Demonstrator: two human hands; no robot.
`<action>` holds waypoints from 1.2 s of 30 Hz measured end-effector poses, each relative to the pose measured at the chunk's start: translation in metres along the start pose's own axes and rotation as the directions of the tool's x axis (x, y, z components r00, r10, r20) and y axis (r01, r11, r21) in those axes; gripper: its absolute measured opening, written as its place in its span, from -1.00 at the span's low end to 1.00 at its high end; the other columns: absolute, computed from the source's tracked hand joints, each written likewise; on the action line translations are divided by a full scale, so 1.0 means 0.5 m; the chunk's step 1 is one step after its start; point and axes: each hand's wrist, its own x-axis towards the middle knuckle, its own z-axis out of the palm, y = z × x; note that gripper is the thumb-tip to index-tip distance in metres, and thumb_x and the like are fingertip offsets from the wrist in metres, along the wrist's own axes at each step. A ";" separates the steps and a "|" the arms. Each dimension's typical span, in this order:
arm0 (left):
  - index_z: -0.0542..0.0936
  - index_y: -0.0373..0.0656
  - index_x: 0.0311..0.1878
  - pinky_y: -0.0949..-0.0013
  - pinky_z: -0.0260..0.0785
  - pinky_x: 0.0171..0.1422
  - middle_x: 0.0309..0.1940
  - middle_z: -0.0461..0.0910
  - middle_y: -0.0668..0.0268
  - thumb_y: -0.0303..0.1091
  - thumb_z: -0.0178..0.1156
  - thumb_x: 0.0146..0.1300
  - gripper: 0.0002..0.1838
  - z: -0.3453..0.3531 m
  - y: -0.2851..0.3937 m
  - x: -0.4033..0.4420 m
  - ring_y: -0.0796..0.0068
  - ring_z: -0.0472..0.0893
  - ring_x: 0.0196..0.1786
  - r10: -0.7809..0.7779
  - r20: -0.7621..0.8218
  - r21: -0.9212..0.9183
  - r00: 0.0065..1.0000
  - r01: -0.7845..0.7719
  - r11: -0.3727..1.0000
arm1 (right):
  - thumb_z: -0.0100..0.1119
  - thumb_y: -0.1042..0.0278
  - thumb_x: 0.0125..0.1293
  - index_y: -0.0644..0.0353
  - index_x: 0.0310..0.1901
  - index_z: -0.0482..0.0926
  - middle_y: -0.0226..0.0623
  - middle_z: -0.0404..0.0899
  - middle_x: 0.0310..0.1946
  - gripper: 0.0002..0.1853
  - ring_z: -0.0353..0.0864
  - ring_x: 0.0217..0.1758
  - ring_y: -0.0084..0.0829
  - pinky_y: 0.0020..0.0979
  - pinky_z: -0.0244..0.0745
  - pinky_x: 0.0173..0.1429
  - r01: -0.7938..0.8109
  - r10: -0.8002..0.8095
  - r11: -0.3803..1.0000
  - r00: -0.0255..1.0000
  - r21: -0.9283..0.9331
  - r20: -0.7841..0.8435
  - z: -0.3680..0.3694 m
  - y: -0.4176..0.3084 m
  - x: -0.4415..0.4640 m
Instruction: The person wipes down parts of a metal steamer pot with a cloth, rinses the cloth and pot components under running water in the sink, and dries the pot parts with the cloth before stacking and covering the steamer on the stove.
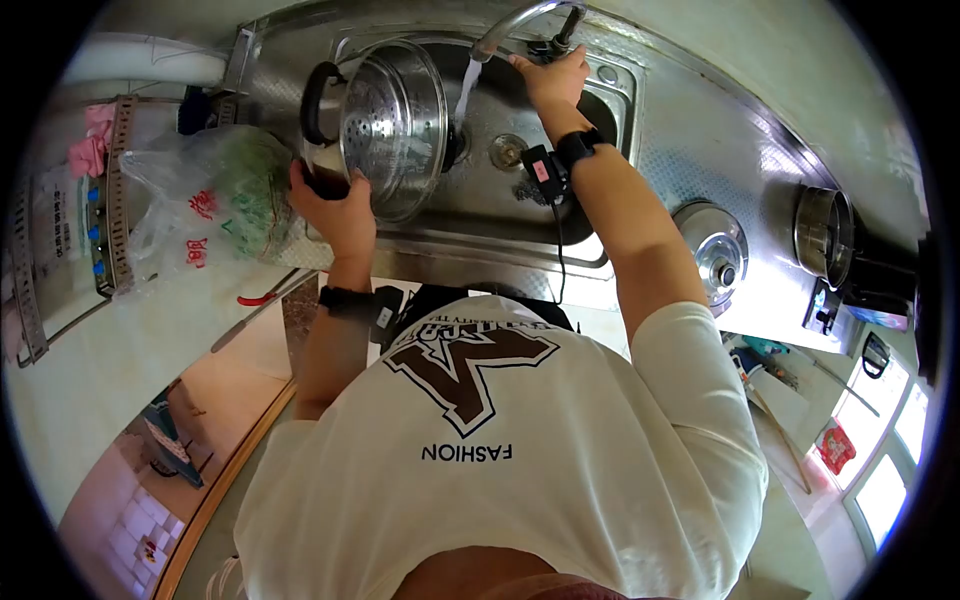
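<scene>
A metal steamer pot (385, 125) with a perforated bottom is tilted on its side at the left of the sink (480, 235). My left hand (338, 215) grips its lower dark handle, with the thumb by the rim. The upper dark handle (320, 103) is free. My right hand (556, 85) is at the base of the faucet (515, 25), its fingers closed around the part below the lever; the fingertips are partly hidden. A stream of water (467, 88) runs from the spout into the sink, beside the pot's rim.
Left of the sink sits a clear plastic bag (225, 190) with greens inside. A metal lid (712, 255) lies on the right counter, and a metal pot (825, 235) stands farther right. A black cable (561, 250) hangs from the device on my right wrist across the sink's front edge.
</scene>
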 end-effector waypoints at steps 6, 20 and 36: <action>0.14 -0.38 0.38 0.19 0.26 0.31 0.16 0.24 0.01 -0.41 0.34 0.04 -0.14 -0.020 -0.009 0.021 0.13 0.38 0.19 0.056 0.000 -0.001 0.998 -0.056 0.998 | 0.60 0.07 -0.16 0.37 0.32 0.16 0.11 0.29 0.18 0.07 0.40 0.22 0.04 -0.17 0.38 0.29 -0.106 0.100 0.993 0.991 -0.059 -0.092 0.050 0.002 0.036; 0.11 -0.43 0.41 0.25 0.08 0.45 0.33 0.28 0.00 -0.47 0.22 0.17 -0.23 -0.028 -0.045 0.036 0.21 0.33 0.33 -0.140 0.080 -0.314 0.987 0.159 0.936 | 0.38 0.16 0.22 0.13 -0.32 0.52 -0.32 0.53 -0.53 -0.74 0.51 -0.54 -0.33 -0.31 0.41 -0.47 -0.669 0.459 0.270 0.722 0.693 0.518 0.088 0.040 0.091; 0.12 -0.41 0.40 0.27 0.11 0.44 0.31 0.25 0.02 -0.51 0.27 0.08 -0.18 -0.029 -0.065 0.044 0.24 0.31 0.32 -0.155 0.134 -0.326 0.979 0.191 0.926 | 0.10 0.35 0.41 0.11 -0.16 0.51 -0.34 0.55 -0.40 -0.93 0.58 -0.37 -0.38 -0.31 0.57 -0.27 -0.657 0.248 0.136 0.747 0.741 0.617 0.124 0.113 0.132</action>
